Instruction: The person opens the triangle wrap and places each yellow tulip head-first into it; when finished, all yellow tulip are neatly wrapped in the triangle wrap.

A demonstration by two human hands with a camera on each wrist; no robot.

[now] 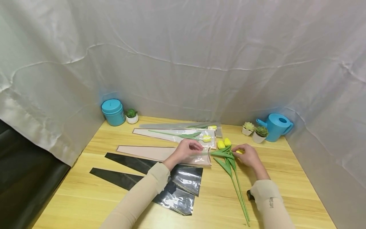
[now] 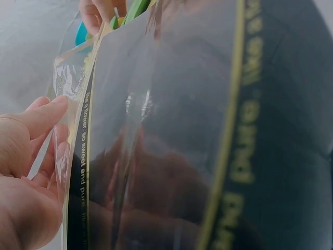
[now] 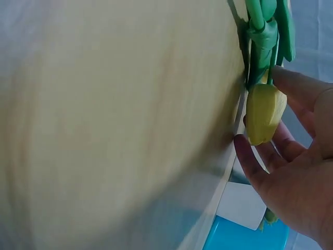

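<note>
My left hand (image 1: 187, 151) pinches the clear film at the wide end of a pale pink flower sleeve (image 1: 151, 151); in the left wrist view the thumb and fingers (image 2: 49, 112) lie on either side of the film. My right hand (image 1: 248, 155) holds a yellow tulip (image 3: 265, 112) close to its bloom, thumb against the stem and the other fingers curved around the flower. This tulip lies sideways, leaves (image 1: 221, 154) just outside the sleeve mouth and stem pointing into it. Beneath it, two more yellow tulips (image 1: 224, 143) lie crossed, their stems running toward the front.
Two black sleeves (image 1: 177, 194) lie in front of the left hand. Behind are a white sleeve (image 1: 140, 131) and a grey sleeve (image 1: 163, 126), each with a tulip inside. A blue canister (image 1: 113, 113), small potted succulents (image 1: 258, 135) and a blue watering can (image 1: 277, 127) line the back.
</note>
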